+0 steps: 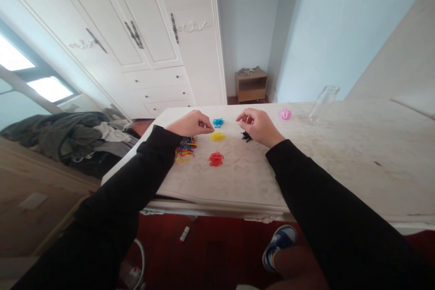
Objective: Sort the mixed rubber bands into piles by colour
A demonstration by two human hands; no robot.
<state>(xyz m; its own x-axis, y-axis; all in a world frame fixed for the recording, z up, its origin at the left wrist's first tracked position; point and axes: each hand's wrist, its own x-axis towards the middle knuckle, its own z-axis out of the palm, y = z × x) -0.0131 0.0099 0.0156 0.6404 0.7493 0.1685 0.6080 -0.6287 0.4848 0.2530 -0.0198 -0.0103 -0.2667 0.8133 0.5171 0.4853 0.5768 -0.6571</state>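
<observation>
1 clr glass nr pink bundle, R hand by blk pile.

Counter: off-white w/ greyish mottling, dk brown mark twd right edge. Mixed pile nr left edge: red, blue & yellow jumbled. Blue pile nr far edge: bright blue, no patt. Yellow pile, bit further fr far edge: plain bright yellow. Red pile, closer to near edge: all red. Black pile, further fr left edge: plain blk. Pink bundle nr far edge: pink w/ paler bits. Glass, same edge: clear. Sleeves: solid blk. Wardrobe: white, dk handles. Floor: dk red. Shoe: blue w/ white.
</observation>
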